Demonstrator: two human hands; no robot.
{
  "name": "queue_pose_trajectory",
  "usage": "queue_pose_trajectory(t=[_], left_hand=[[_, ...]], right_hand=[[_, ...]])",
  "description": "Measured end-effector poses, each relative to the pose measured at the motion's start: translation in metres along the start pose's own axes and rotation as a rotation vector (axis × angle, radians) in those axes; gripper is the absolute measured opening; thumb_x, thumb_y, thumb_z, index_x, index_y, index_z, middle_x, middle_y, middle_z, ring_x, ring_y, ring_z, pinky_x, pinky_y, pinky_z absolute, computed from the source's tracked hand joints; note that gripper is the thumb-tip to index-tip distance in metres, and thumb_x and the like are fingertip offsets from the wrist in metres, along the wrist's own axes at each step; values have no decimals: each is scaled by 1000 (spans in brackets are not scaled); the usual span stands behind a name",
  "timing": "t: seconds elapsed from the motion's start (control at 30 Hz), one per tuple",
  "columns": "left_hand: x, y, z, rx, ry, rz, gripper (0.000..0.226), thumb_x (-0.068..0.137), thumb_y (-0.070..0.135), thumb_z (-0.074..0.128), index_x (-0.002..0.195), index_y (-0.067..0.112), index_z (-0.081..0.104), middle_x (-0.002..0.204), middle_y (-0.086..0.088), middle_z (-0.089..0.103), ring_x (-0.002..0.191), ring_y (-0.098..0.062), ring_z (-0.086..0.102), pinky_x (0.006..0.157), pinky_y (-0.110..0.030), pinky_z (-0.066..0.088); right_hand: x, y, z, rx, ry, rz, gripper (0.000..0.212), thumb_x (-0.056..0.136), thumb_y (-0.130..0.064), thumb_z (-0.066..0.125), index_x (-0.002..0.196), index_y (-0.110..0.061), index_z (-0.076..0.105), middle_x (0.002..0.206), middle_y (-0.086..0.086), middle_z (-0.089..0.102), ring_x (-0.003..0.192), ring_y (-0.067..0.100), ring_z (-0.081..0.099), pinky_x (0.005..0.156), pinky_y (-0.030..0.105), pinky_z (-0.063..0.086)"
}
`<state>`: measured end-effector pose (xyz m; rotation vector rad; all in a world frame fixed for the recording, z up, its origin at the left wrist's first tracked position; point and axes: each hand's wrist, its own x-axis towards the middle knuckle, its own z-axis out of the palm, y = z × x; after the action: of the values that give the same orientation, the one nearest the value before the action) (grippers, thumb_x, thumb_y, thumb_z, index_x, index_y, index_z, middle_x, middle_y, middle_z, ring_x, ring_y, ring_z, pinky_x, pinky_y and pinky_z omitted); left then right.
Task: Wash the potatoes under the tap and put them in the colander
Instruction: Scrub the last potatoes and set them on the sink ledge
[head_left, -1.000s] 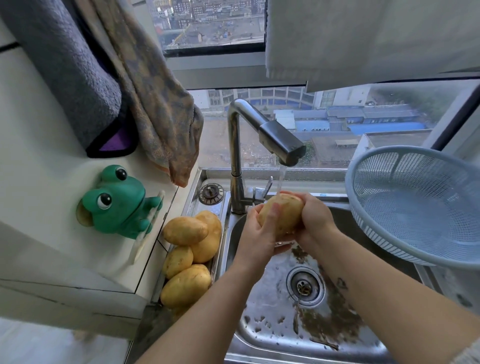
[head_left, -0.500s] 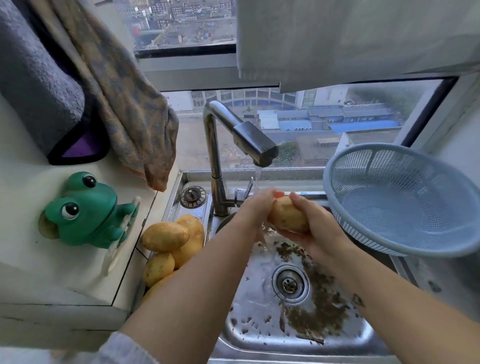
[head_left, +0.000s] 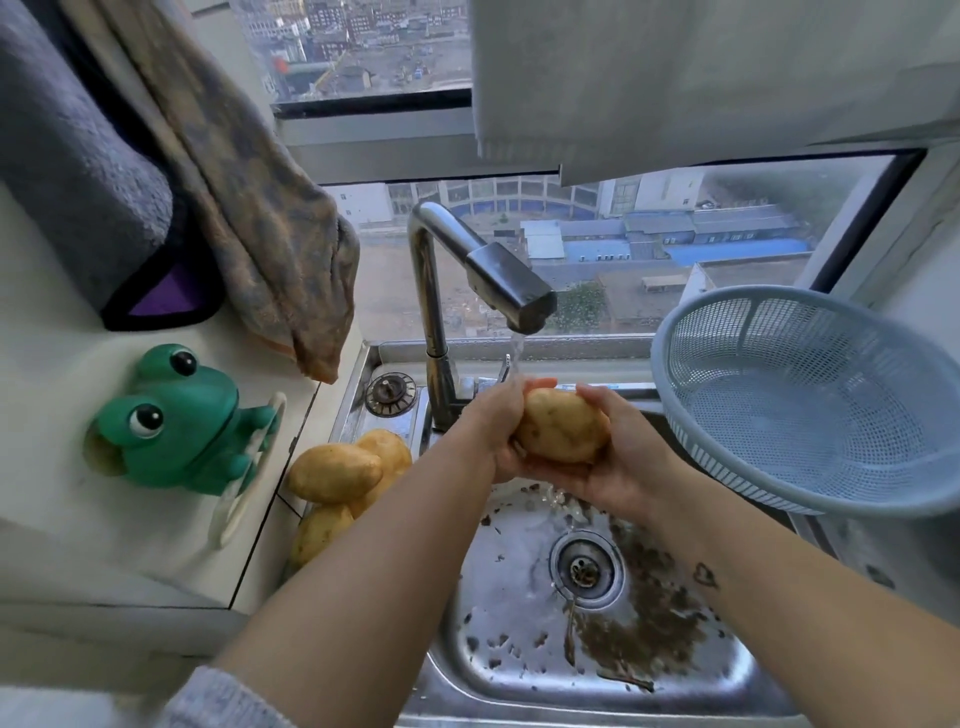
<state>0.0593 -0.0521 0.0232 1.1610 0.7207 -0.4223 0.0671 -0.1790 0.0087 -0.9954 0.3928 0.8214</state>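
A home kitchen, high up in a block of flats: a steel sink (head_left: 519, 649) with a drain and bits of dirt, a bent tap (head_left: 483, 265) running water, towels (head_left: 249, 197) hanging at the left, a green frog holder (head_left: 176, 421) stuck on the pale wall, potatoes (head_left: 337, 473) piled beside the sink, a blue colander (head_left: 810, 395), and a window (head_left: 649, 249) looking down over city roofs

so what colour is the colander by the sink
Pale blue; the colander shows clearly in the head view.
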Motion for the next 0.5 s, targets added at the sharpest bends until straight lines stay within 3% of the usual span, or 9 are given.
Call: queue_pose_trajectory(t=[0.17, 0.33, 0.4, 0.5], left_hand=[[-5, 0, -9, -91, 11, 43, 32, 101, 34, 37, 106, 24, 67, 116, -18, 63, 97, -33, 63, 78, -50, 55], [-4, 8, 1, -63, -26, 7, 33, 100, 32, 37, 113, 24, 65, 118, -17, 61, 102, -37, 60, 78, -56, 50], [-2, 13, 8, -32, -62, -18, 30, 100, 33, 35, 108, 25, 63, 118, -16, 60, 101, -37, 58, 86, -60, 45], [-3, 23, 16, 55, -94, -59, 33, 101, 34, 31, 97, 27, 62, 133, -17, 49, 127, -44, 43, 105, -74, 18]], right_hand=[[-1, 0, 10, -181, 24, 51, 61, 81, -59, 61, 118, -11, 62, 102, 19, 67, 83, 33, 68, 63, 37, 58], [-3, -8, 8, -4, 22, 60, 67, 80, -57, 65, 118, -2, 60, 112, 24, 65, 105, 37, 65, 68, 43, 61], [-4, -13, 5, 37, 34, 27, 64, 82, -56, 63, 117, -3, 60, 110, 22, 65, 103, 35, 65, 69, 42, 60], [-6, -17, 0, 26, 70, -23, 59, 84, -56, 60, 115, -6, 61, 103, 18, 66, 88, 28, 66, 76, 42, 59]])
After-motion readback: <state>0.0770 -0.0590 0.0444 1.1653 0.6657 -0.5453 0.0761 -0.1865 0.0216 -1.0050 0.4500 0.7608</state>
